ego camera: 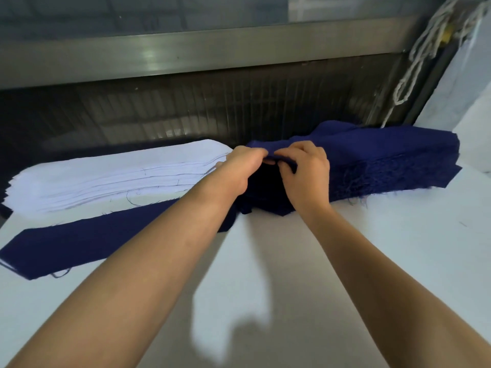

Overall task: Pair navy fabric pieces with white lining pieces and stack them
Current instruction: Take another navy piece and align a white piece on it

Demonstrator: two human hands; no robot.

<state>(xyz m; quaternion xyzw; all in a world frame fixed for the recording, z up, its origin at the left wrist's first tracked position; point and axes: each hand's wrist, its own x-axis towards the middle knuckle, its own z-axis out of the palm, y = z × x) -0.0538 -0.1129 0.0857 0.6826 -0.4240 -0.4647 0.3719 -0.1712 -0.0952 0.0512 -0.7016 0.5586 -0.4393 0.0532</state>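
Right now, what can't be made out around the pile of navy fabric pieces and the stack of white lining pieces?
Head view only:
How many navy layers the left hand and right hand pinch: curled fingers and a fold cover the edge.
What lies beneath the hands: deep shadow.
Piece counts in the navy fabric pile and white lining stack: edges too fine.
Where the white cord hangs from: cut by top edge.
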